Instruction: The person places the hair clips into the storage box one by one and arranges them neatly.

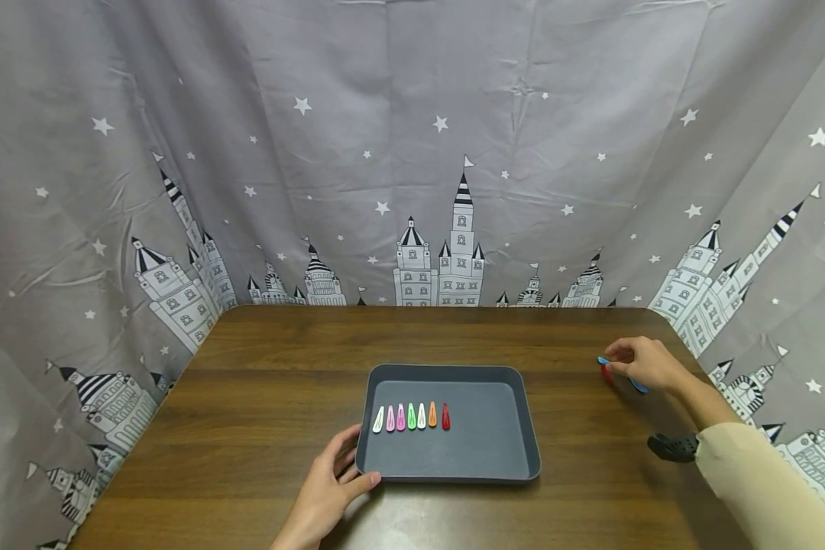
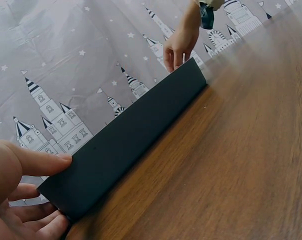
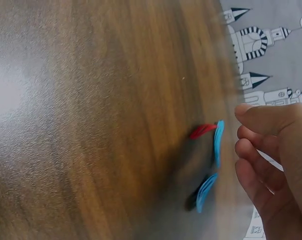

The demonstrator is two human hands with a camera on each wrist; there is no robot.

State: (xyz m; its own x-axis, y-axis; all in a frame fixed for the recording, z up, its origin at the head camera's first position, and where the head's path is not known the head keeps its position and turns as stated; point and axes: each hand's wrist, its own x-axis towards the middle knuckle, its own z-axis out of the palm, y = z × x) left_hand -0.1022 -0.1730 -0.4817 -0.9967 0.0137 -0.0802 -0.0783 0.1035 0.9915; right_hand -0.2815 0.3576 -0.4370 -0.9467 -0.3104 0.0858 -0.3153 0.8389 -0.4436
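Near the table's right side, my right hand (image 1: 646, 363) hovers over a few snap hair clips. In the right wrist view these are a red hair clip (image 3: 203, 131), a blue hair clip (image 3: 218, 145) touching it, and another blue hair clip (image 3: 206, 193) just apart. Thumb and fingers of that hand are bent loosely, with a gap and nothing visible between them. My left hand (image 1: 327, 483) holds the front left corner of a dark grey tray (image 1: 481, 458), thumb on its rim. Several hair clips (image 1: 411, 417) in white, pink, green, orange and red form a row inside it.
The tray stands on a brown wooden table (image 1: 247, 428). A grey curtain (image 1: 337, 176) printed with castles and stars hangs behind and around the table. A black band (image 1: 672, 448) is on my right wrist, beside a cream sleeve (image 1: 749, 458).
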